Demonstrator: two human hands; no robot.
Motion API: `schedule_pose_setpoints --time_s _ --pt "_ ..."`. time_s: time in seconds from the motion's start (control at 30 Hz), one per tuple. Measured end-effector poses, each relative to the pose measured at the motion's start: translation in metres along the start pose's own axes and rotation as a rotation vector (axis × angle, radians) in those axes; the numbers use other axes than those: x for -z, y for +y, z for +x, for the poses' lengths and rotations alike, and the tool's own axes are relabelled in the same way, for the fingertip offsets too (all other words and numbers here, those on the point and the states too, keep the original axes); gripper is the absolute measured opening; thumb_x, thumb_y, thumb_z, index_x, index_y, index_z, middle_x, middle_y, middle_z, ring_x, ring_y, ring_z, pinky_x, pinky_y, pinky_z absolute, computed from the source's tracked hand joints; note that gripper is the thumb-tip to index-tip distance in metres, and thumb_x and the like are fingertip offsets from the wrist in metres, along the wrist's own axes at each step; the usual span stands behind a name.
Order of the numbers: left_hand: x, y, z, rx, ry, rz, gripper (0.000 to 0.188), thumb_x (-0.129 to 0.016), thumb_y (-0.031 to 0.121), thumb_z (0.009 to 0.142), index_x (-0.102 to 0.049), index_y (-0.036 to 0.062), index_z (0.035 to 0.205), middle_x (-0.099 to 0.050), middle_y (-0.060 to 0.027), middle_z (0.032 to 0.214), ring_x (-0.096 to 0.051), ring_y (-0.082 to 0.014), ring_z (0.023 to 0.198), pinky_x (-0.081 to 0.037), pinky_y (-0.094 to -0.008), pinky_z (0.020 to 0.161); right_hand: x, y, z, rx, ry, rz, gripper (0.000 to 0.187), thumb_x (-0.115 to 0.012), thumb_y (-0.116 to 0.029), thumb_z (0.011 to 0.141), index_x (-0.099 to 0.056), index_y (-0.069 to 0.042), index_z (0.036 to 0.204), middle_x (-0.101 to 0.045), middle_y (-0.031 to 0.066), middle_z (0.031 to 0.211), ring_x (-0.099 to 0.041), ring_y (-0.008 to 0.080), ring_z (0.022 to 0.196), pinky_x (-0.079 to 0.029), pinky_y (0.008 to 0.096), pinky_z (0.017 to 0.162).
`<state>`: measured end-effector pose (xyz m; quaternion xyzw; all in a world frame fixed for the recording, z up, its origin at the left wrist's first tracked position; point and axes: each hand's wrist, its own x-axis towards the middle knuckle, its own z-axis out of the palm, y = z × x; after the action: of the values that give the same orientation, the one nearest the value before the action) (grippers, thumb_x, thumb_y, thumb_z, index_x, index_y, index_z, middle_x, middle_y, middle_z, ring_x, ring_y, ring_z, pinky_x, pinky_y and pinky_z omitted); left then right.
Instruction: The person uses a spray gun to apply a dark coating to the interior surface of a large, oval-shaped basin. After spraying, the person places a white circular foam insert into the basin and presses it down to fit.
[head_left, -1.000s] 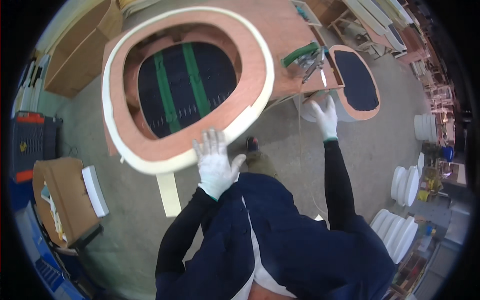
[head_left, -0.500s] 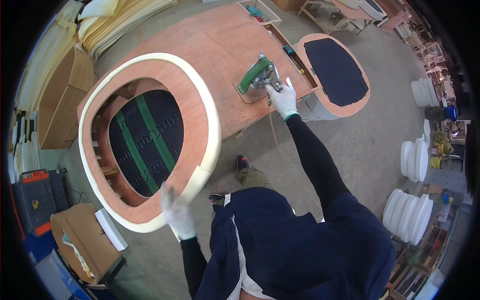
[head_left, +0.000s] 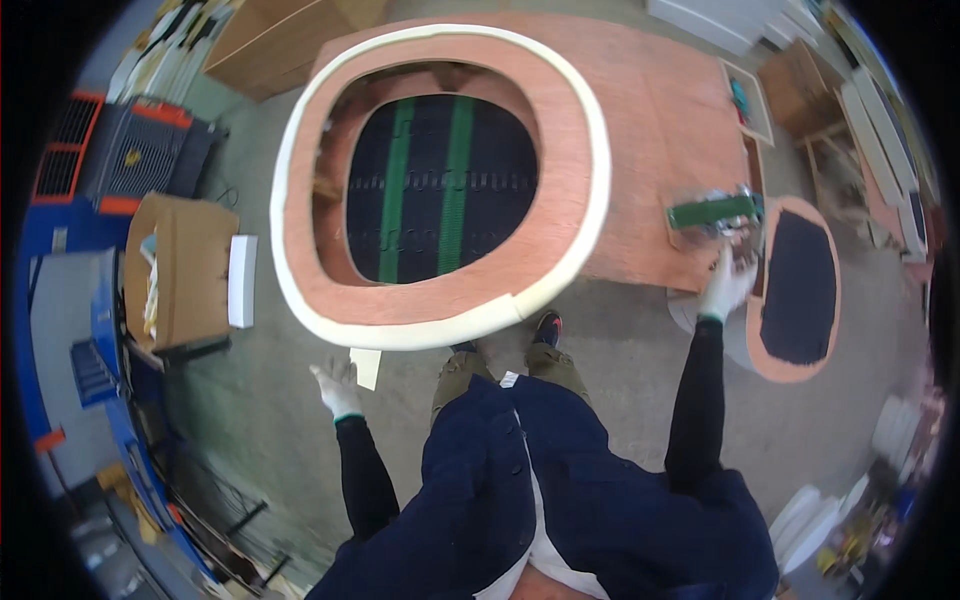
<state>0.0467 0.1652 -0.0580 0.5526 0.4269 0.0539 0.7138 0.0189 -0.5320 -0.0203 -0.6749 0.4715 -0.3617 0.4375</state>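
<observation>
My left hand point(head_left: 337, 388), white-gloved, hangs open with fingers apart below the near edge of a rounded plywood seat frame point(head_left: 550, 190). The frame has cream foam point(head_left: 400, 336) around its rim. Inside its opening lie black cloth, wavy springs and two green straps point(head_left: 457, 180). A pale strip point(head_left: 366, 368) shows beside my left fingers, under the frame. At the right end of the table, my gloved right hand point(head_left: 730, 283) is at the handle of a metal hand tool point(head_left: 718, 212) with a green band; the fingers are blurred but appear closed round it.
The frame sits over a plywood table point(head_left: 640, 130). At the right stands a smaller wooden piece with a black panel point(head_left: 799, 285). A cardboard box point(head_left: 185, 275), a white block point(head_left: 242, 282) and a grey-orange machine point(head_left: 150, 155) are at the left. White rounded pieces point(head_left: 810, 525) lie lower right.
My view has turned left, so the table and frame appear farther right. My left hand has come away from the frame's edge. The right hand stays at the tool.
</observation>
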Motion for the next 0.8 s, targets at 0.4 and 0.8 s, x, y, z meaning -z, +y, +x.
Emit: schedule_pose_setpoints --time_s 0.4,0.8 --pt "-0.083 -0.067 0.092 0.014 -0.569 -0.367 0.065 -0.034 0.055 0.099 -0.027 0.0148 0.150 -0.041 -0.0110 0.148 -0.045 -0.0294 0.131 -0.040 -0.0458 0.107 -0.095 0.023 -0.259 -0.622 -0.668 0.787 0.076 -0.031 -0.064 0.097 -0.026 -0.010 0.150 -0.033 0.0068 0.153 -0.032 0.0276 0.138 -0.026 0.0426 0.114" --pt "-0.145 0.238 -0.041 -0.427 -1.060 0.232 0.072 -0.073 0.031 0.084 -0.039 -0.0007 0.138 -0.048 -0.0143 0.130 -0.050 -0.0206 0.113 -0.047 -0.0360 0.089 -0.095 -0.200 -0.219 -0.353 -0.774 1.387 0.064 -0.045 -0.045 0.099 -0.039 0.008 0.136 -0.054 0.0176 0.129 -0.053 0.0295 0.119 -0.046 0.0382 0.101"
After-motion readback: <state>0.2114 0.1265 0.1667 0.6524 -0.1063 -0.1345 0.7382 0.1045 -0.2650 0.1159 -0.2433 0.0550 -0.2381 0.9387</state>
